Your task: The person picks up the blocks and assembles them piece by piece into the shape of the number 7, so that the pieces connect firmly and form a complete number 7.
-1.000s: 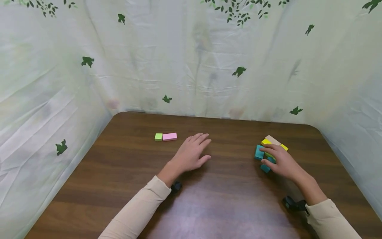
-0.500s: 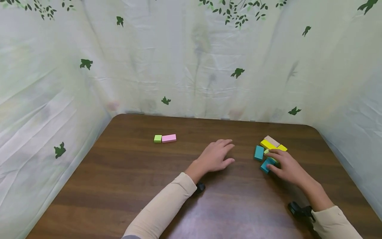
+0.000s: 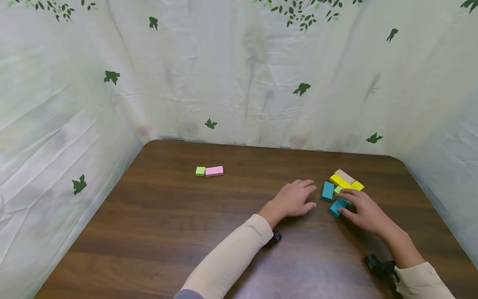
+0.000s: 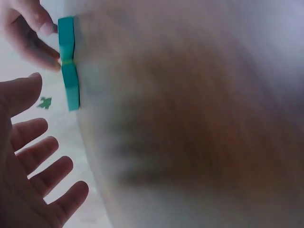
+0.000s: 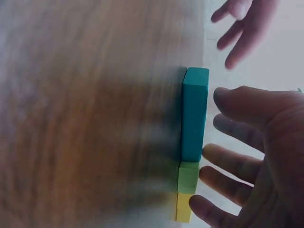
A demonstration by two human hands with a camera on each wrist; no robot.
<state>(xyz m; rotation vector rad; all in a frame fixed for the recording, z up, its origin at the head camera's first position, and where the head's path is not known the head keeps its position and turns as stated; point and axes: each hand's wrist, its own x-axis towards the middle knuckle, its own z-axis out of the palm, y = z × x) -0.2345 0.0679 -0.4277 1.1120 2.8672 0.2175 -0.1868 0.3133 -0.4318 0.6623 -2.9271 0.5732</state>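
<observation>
On the table's right side lies a group of blocks: one teal block (image 3: pixel 337 207) in front, another teal block (image 3: pixel 328 191) to its left, a yellow block (image 3: pixel 339 181) behind, a second yellow one (image 3: pixel 357 185) and a light green block (image 3: pixel 337 189) partly covered. My right hand (image 3: pixel 367 209) hovers over the group's near side, fingers spread, thumb and fingertips right at the front teal block. In the right wrist view that teal block (image 5: pixel 194 118) stands beside the fingertips. My left hand (image 3: pixel 293 199), fingers extended and holding nothing, is left of the teal blocks.
A pale pinkish block (image 3: pixel 344 176) lies at the back of the group. Far left, a small green block (image 3: pixel 200 171) sits end to end with a pink block (image 3: pixel 214 171). A printed white curtain (image 3: pixel 239 83) hangs behind the brown table (image 3: pixel 149 232).
My left hand has moved right across the table toward the blocks. My right hand has drawn back slightly, uncovering more yellow and teal. The front teal block looks more fully in view.
</observation>
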